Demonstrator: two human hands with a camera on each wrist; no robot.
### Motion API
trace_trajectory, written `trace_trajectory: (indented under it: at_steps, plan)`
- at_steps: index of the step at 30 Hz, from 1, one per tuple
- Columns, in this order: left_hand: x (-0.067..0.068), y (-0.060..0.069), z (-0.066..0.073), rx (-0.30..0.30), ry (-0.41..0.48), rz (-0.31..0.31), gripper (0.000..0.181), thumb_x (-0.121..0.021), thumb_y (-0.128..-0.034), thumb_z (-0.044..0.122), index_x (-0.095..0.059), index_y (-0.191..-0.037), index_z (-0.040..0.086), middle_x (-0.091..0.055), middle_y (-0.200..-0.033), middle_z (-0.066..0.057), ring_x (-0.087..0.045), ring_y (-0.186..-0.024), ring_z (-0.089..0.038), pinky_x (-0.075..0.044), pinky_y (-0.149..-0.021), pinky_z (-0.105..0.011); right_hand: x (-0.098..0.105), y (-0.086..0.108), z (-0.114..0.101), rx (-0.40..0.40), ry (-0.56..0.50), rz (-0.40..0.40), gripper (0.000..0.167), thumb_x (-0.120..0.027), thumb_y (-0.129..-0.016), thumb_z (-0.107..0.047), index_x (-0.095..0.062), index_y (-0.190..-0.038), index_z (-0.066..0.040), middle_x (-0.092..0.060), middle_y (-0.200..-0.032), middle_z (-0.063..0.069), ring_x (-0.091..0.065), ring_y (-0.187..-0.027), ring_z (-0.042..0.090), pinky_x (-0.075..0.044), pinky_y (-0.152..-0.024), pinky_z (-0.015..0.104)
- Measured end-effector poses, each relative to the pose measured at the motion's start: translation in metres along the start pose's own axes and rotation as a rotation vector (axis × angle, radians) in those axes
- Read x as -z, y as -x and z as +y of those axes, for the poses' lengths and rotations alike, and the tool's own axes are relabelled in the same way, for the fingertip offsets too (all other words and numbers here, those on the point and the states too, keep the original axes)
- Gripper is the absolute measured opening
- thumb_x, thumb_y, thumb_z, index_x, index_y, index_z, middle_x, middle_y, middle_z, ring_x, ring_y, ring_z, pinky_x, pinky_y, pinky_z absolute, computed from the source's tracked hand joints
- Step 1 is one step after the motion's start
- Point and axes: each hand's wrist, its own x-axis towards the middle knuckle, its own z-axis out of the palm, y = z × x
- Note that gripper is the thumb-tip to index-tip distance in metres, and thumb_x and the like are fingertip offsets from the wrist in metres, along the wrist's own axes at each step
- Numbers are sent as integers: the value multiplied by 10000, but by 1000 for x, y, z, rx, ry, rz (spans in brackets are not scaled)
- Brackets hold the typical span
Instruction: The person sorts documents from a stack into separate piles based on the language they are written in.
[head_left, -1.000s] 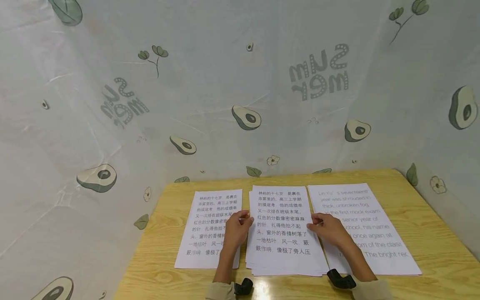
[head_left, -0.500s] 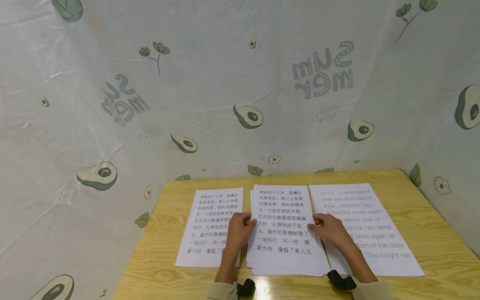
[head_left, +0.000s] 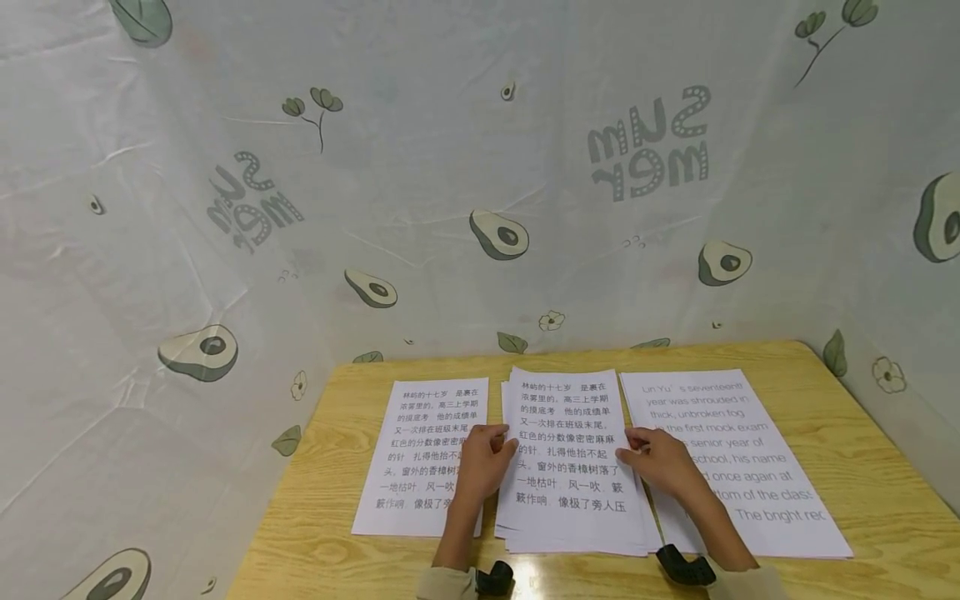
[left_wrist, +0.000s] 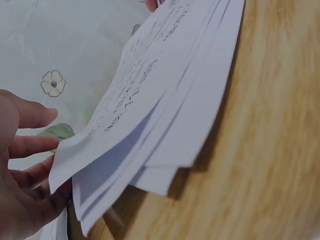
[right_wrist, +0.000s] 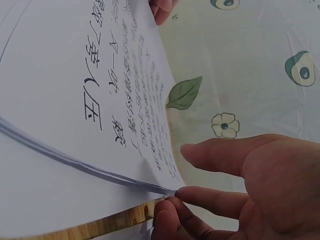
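A middle stack of printed paper sheets [head_left: 566, 487] with Chinese text lies between both hands. My left hand [head_left: 480, 467] touches its left edge. In the left wrist view the thumb [left_wrist: 37, 115] stands apart from the paper, while other fingers meet the raised edge, some tips hidden behind the top sheet. At the opposite edge my right hand [head_left: 660, 462] touches the sheets. The right wrist view shows one fingertip [right_wrist: 182, 193] against their edge, the thumb [right_wrist: 200, 152] held apart, and the remaining fingers bent below. The top sheets bow slightly and part at the near edge.
To the left lies another sheet with Chinese text [head_left: 397, 492], partly under the left forearm. On the right are English-text sheets [head_left: 780, 533], partly covered by the right arm. A wooden table [head_left: 300, 517] bears everything; a curtain with avocado prints [head_left: 420, 192] surrounds it.
My left hand has moved slightly right, closer against the middle stack. Its top sheet now bows more along the far edge. The right hand stays nearly in place; the view shifts slightly.
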Motion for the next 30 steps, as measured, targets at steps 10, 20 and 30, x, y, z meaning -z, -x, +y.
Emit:
trace_trajectory:
  at_steps: [10,20,30]
  plan:
    - [-2,4,3,-3,39,8,372,-764,-984,218,-757,-1315,48,-693,-1157,-109,-580,-905,-136,-492,-750,-271,-1,3,-1,13,-6,2,560,-720,-1002,-228,-610,-1406,143,-701,-1239,260,-692,-1103,399,-533,-750,337]
    - [-1,2,-3,24,22,-6,423,-776,-969,206,-730,-1339,8,-690,-1159,-119,-615,-956,-155,-547,-823,-295,3,2,0,-35,-2,-1,555,-729,-994,-230,-619,-1383,150,-719,-1189,228,-689,-1140,423,-547,-801,365]
    - [-3,0,-6,-1,-1,-9,395,-786,-959,191,-753,-1289,-24,-670,-1061,-99,-549,-869,-126,-472,-719,-244,1,0,2,-33,5,9,544,-734,-986,-223,-633,-1357,160,-723,-1175,233,-693,-1112,397,-537,-796,353]
